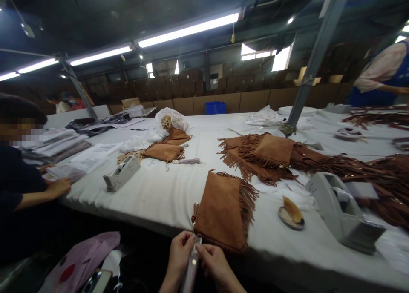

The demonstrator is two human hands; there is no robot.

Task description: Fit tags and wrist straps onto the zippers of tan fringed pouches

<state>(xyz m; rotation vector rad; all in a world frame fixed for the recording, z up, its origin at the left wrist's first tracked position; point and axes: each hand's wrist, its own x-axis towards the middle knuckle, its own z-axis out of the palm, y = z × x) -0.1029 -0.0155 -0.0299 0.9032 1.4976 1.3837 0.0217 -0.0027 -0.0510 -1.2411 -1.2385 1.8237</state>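
Note:
A brown suede pouch (220,210) with fringe along its right side lies flat at the near table edge. From its lower left corner, by the zipper, hangs a narrow strap (190,271) covered in pale, shiny wrapping. My left hand (180,251) pinches the top of this wrapped strap from the left. Opposite it, my right hand (213,259) pinches the wrapping between thumb and fingers. Both hands sit just below the pouch's corner, in front of the table edge.
Tape dispensers stand at left (122,173) and right (345,212). A tape roll (291,216) lies right of the pouch. More fringed pouches (271,150) and a strap pile (367,169) lie beyond. A person (19,169) is at left, another (383,71) far right. A metal post (308,80) rises behind.

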